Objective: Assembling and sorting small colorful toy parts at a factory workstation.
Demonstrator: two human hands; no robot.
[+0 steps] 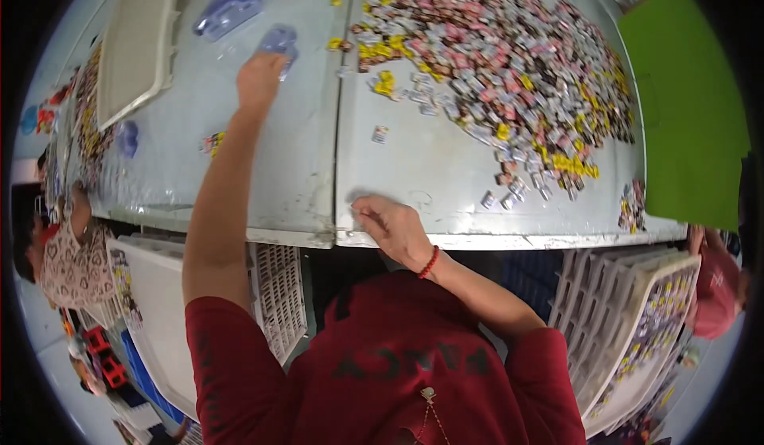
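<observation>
My left hand (261, 81) reaches out to the far left part of the table, its fingers closed on the near end of a small clear bluish plastic tray (280, 39). Close to the front edge, right of the table seam, is my right hand (395, 228). Its thumb and fingers are drawn together, and a small greyish bit shows at the tips, too blurred to name. A large heap of small wrapped pieces (497, 55) in silver, pink, brown and yellow covers the right table. One loose wrapped piece (380, 135) lies between my right hand and the heap.
More bluish plastic trays (231, 11) lie beyond my left hand. A white shallow tray (139, 47) stands at the left, a green panel (684, 95) at the right. Stacked white crates (629, 326) flank me below the table edge. Other people work at far left and far right.
</observation>
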